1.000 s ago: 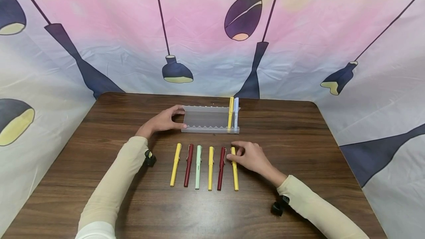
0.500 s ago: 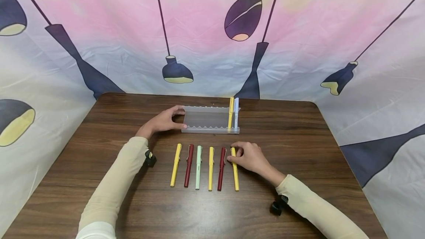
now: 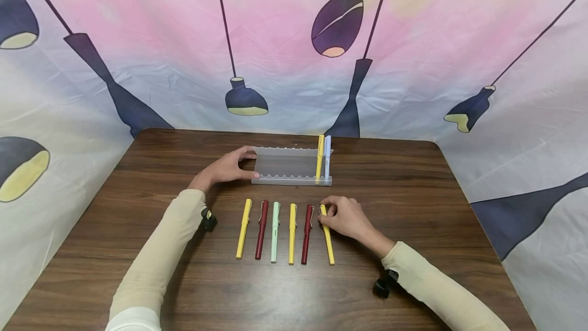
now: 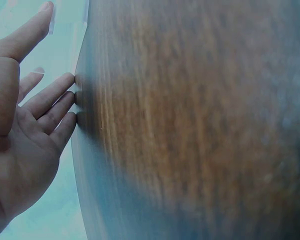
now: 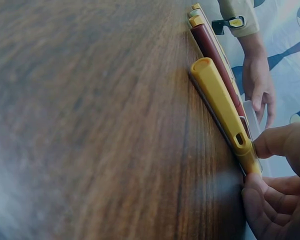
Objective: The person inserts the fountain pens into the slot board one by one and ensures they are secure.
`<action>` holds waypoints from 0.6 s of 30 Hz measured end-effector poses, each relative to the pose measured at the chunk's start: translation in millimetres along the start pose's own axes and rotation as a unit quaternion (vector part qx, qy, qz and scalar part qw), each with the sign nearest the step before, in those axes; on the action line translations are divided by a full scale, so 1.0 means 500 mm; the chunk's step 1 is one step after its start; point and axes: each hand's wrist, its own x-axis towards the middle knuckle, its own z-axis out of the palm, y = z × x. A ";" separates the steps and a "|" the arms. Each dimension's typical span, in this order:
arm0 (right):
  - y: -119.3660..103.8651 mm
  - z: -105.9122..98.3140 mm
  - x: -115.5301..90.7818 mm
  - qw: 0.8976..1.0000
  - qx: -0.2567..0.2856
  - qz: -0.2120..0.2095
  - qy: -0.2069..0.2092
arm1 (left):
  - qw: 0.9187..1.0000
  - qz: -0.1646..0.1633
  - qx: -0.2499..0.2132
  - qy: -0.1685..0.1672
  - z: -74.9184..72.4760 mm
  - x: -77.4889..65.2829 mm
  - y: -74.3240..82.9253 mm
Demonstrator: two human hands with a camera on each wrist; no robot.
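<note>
My right hand (image 3: pixel 347 217) pinches the capped end of the rightmost yellow pen (image 3: pixel 328 241), which lies slanted on the table. In the right wrist view, thumb and fingers meet on both sides of that yellow pen (image 5: pixel 220 102). Beside it is a dark red pen (image 3: pixel 307 234). At the back, my left hand (image 3: pixel 225 168) touches the left end of a clear pen rack (image 3: pixel 285 165), thumb at its front, a finger farther back. The left wrist view has the fingers of the left hand (image 4: pixel 27 135) extended and spread. A yellow pen (image 3: pixel 319 158) and a light blue pen (image 3: pixel 327 159) rest in the rack's right end.
Left of the dark red pen, more pens lie in a row: a yellow pen (image 3: pixel 292 234), a pale green pen (image 3: pixel 274 232), another dark red pen (image 3: pixel 261 230) and another yellow pen (image 3: pixel 243 229). The wooden table (image 3: pixel 220 290) ends at a patterned cloth (image 3: pixel 285 29).
The pinched yellow pen has turned slightly, its lower end swinging right. My right thumb has moved a little right with it. The left hand and the rack stay in place.
</note>
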 end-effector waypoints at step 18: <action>0.007 -0.006 -0.004 0.997 0.068 0.023 0.013 | 1.000 0.002 -0.006 -0.002 -0.003 0.003 -0.006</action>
